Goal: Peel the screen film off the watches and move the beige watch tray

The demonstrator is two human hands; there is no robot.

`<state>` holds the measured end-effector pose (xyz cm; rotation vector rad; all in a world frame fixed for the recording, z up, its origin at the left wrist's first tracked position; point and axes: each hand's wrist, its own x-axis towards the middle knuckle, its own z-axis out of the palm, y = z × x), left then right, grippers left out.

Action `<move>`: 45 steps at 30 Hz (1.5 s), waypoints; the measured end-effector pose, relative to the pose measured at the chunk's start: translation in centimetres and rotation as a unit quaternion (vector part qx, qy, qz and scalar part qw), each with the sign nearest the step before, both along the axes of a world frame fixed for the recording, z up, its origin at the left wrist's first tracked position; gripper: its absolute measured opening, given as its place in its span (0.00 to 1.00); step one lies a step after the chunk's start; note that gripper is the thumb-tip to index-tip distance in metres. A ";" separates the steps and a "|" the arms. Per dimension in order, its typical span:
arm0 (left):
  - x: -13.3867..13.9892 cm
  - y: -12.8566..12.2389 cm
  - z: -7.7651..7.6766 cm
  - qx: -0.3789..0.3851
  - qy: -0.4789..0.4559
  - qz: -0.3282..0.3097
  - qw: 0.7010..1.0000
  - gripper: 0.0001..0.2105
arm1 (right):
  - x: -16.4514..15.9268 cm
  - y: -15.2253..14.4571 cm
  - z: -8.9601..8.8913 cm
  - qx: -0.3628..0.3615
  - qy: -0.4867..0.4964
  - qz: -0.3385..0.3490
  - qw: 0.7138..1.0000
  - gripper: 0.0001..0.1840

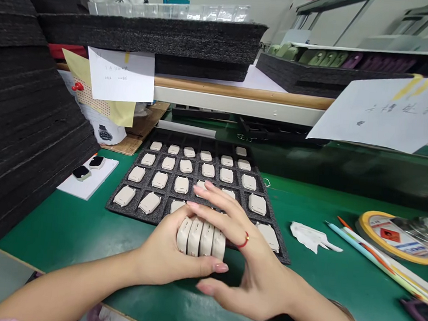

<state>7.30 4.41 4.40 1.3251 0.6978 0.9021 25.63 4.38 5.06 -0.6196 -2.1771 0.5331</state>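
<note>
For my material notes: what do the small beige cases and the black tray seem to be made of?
Beige cases, held by left hand and right hand: probably moulded plastic, smooth and matte. Black tray: probably foam, with a coarse, porous surface.

No writing on the paper notes point(121, 75) is legible (too blurred).

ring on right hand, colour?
Red, a thin band on the right hand; head view shows it.

Bright, even overhead light; soft shadows, wide-angle bending at edges, slight blur on far shelves.
</note>
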 end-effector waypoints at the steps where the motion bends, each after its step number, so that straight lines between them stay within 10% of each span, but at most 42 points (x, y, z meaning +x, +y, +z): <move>1: 0.0 -0.1 0.1 0.004 0.005 0.001 1.000 0.25 | 0.1 -0.1 0.2 -0.037 0.007 0.001 0.999 0.34; 10: -0.1 -0.1 -0.6 0.152 0.073 0.035 0.985 0.17 | -2.3 -0.8 -0.9 -0.173 0.200 -0.016 0.964 0.12; 15: -0.5 -0.2 -1.1 0.226 0.088 0.032 0.970 0.20 | -3.4 -2.1 -0.4 -0.235 0.259 -0.080 0.934 0.11; 22: 0.1 -0.2 -1.5 0.152 -0.032 0.001 0.988 0.25 | -2.9 -2.0 0.0 -0.424 0.369 0.002 0.827 0.23; 39: 0.5 -0.3 -1.5 0.148 -0.079 0.000 0.986 0.29 | -1.2 -0.6 -0.1 -0.388 0.266 -0.038 0.882 0.29; 45: 0.3 -0.5 -1.6 0.212 -0.035 0.017 0.976 0.27 | -0.1 -0.3 0.1 -0.532 0.168 -0.021 0.830 0.49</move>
